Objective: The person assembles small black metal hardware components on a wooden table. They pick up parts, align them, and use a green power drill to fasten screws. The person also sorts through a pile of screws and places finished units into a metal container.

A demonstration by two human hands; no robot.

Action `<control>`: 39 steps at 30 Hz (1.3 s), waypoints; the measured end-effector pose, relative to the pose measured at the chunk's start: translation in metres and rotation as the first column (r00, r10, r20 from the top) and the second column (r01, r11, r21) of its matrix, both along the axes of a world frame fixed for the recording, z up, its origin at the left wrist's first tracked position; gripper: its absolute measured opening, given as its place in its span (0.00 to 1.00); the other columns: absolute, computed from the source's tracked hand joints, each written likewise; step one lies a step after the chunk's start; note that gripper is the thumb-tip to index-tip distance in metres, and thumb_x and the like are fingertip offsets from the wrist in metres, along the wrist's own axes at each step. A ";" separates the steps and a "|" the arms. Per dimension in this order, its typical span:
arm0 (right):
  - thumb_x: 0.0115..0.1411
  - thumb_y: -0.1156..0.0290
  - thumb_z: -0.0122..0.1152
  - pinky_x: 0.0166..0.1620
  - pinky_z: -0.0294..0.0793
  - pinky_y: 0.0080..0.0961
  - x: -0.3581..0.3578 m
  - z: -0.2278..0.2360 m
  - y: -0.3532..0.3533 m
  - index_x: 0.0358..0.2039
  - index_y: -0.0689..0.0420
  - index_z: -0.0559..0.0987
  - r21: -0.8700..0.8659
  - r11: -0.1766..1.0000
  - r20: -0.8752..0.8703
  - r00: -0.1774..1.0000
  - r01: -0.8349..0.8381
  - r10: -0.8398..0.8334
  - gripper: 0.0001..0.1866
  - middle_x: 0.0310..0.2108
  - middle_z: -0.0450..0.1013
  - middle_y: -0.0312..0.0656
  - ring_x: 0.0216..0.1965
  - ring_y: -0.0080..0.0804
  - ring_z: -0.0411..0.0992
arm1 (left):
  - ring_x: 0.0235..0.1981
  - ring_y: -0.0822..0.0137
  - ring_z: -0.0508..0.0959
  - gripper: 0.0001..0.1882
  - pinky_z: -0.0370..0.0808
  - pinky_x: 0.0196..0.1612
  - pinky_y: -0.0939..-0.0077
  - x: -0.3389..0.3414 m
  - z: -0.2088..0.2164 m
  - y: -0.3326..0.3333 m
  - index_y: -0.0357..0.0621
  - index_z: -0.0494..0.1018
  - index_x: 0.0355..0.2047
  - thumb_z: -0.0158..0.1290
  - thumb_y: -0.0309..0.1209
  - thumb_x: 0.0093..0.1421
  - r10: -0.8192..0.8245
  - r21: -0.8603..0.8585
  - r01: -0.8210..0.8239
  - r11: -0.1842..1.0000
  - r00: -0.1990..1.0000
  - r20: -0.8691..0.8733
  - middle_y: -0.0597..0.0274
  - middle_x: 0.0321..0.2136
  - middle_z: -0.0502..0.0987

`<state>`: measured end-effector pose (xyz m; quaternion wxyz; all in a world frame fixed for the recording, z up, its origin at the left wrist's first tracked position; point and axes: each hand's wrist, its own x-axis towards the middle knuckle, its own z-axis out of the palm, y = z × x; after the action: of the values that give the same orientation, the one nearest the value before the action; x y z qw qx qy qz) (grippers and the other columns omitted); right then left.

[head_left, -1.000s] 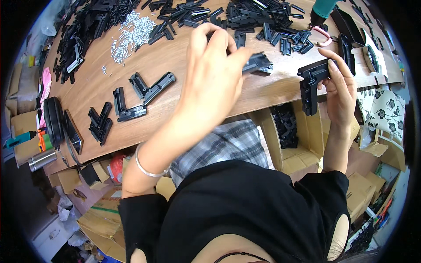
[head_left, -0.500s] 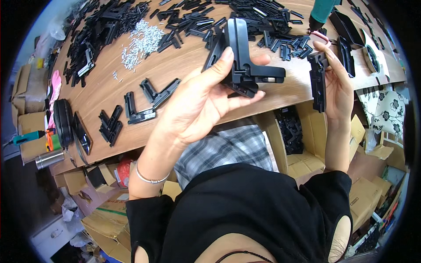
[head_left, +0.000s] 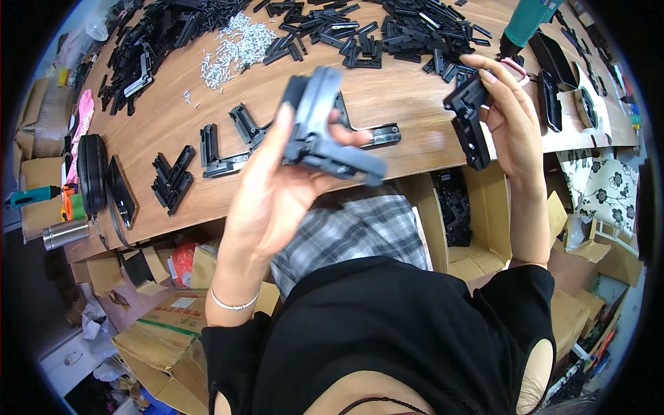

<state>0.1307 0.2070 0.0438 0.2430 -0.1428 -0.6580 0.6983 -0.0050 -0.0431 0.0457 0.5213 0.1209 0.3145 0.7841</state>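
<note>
My left hand (head_left: 266, 190) is closed round black L-shaped plastic housing pieces (head_left: 315, 124), blurred by motion and held above the table. Whether they are joined is hard to tell. Just beyond them, another L-shaped black piece (head_left: 379, 135) lies on the tabletop, partly hidden by what I hold. To the right, my right hand (head_left: 515, 117) grips a narrower black plastic part (head_left: 470, 124) between thumb and fingers, its ribbed inner side showing. More L-shaped pieces (head_left: 220, 164) lie to the left of my left hand, some covered by it.
A green electric screwdriver (head_left: 529, 28) hangs tip-down at the far right, near black trays (head_left: 550, 97). Heaps of black parts (head_left: 408, 31) and a pile of silver screws (head_left: 238, 48) cover the back of the wooden table (head_left: 408, 97). A black case (head_left: 93, 183) sits left; cardboard boxes (head_left: 484, 207) stand below.
My left hand has moved left and lower with its pieces, and an L-shaped piece now shows on the table behind it. My right hand has shifted left and up, tilting its part.
</note>
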 end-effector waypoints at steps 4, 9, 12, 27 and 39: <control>0.59 0.80 0.49 0.34 0.75 0.22 -0.020 0.009 -0.014 0.51 0.50 0.73 0.794 0.601 -0.075 0.996 0.091 -0.051 0.20 0.36 0.73 0.39 0.37 0.25 0.73 | 0.52 0.52 0.69 0.27 0.70 0.54 0.51 0.006 -0.009 -0.029 0.31 0.57 0.55 0.31 0.44 0.69 0.133 -0.024 -0.131 0.991 0.970 0.203 0.54 0.36 0.71; 0.50 0.81 0.55 0.34 0.74 0.27 -0.030 0.020 -0.050 0.54 0.47 0.71 0.916 -0.016 0.402 0.915 -0.401 0.045 0.28 0.41 0.65 0.44 0.35 0.38 0.72 | 0.50 0.55 0.71 0.27 0.73 0.52 0.57 0.018 -0.017 -0.049 0.32 0.60 0.54 0.32 0.46 0.69 0.216 -0.060 -0.208 0.976 0.951 0.222 0.54 0.35 0.72; 0.49 0.74 0.60 0.34 0.76 0.29 -0.044 0.028 -0.058 0.51 0.53 0.71 0.861 -0.156 0.498 0.865 -0.485 0.060 0.26 0.41 0.64 0.44 0.39 0.40 0.71 | 0.44 0.63 0.72 0.23 0.71 0.51 0.62 0.025 -0.011 -0.049 0.32 0.60 0.55 0.46 0.32 0.63 0.331 -0.136 -0.328 0.935 0.944 -0.001 0.59 0.33 0.71; 0.47 0.69 0.66 0.33 0.71 0.31 -0.015 0.055 -0.017 0.42 0.57 0.77 0.935 -0.015 0.354 0.935 -0.354 -0.015 0.20 0.36 0.67 0.43 0.31 0.39 0.72 | 0.37 0.55 0.72 0.16 0.68 0.41 0.65 -0.003 -0.027 0.030 0.37 0.70 0.37 0.56 0.22 0.45 -0.132 0.004 -0.388 0.922 -0.322 -0.938 0.53 0.30 0.74; 0.66 0.66 0.45 0.51 0.63 0.14 0.056 0.048 0.028 0.51 0.64 0.72 0.252 0.967 0.206 0.979 -0.043 -0.010 0.18 0.50 0.70 0.40 0.45 0.17 0.68 | 0.32 0.64 0.81 0.19 0.80 0.36 0.75 0.011 0.022 0.047 0.31 0.69 0.45 0.52 0.35 0.60 -0.211 -0.190 0.203 0.961 0.977 -0.022 0.48 0.33 0.78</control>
<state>0.1867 0.2347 0.0914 0.1842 -0.1763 -0.7650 0.5914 0.0061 0.0040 0.0672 0.6026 0.1201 0.3833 0.6896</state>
